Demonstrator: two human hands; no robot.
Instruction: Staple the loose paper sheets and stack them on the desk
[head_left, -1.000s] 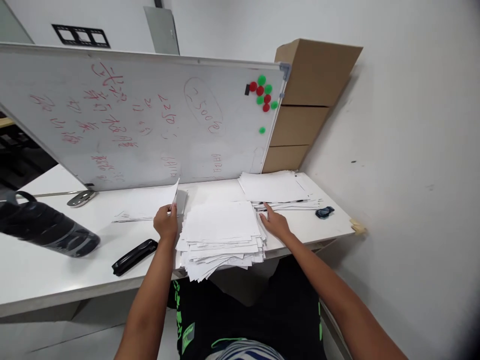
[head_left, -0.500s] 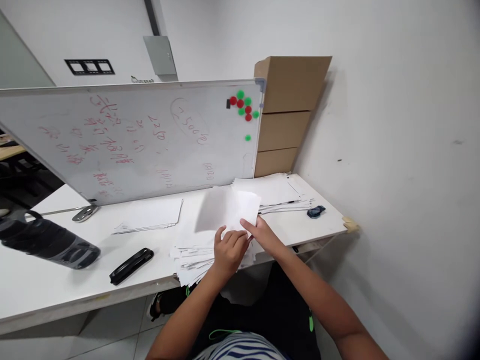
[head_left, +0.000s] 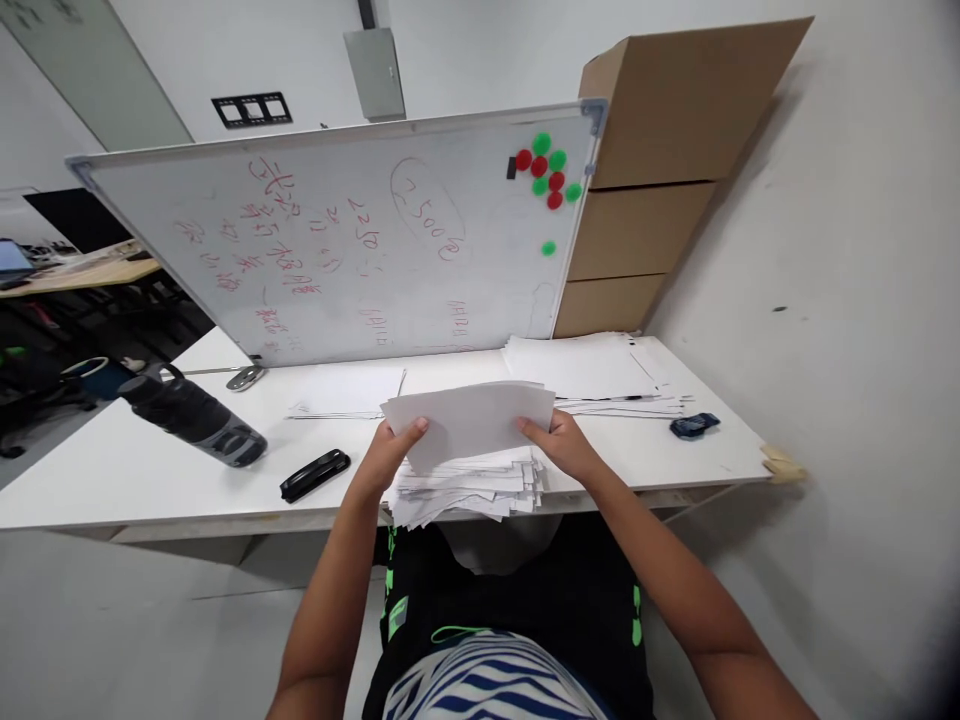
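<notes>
A few white paper sheets [head_left: 471, 425] are held up between my two hands, above the desk's front edge. My left hand [head_left: 390, 452] is closed on their left side, thumb lying on the near face. On the right side, my right hand [head_left: 561, 442] grips them the same way. Below the sheets, an uneven stack of paper [head_left: 469, 492] rests at the desk edge, its upper part hidden by them. A black stapler [head_left: 315, 475] lies to the left of my left hand.
A whiteboard [head_left: 337, 250] with red writing and round magnets stands along the back. Cardboard boxes [head_left: 637, 230] are piled behind its right end. More paper [head_left: 585, 368] lies at back right, near a dark crumpled item [head_left: 694, 426]. A dark bottle [head_left: 196, 420] stands at left.
My left hand has moved from beside my right hand to the sheets' left side. The sheets are now stretched wide between both hands. The camera view has shifted.
</notes>
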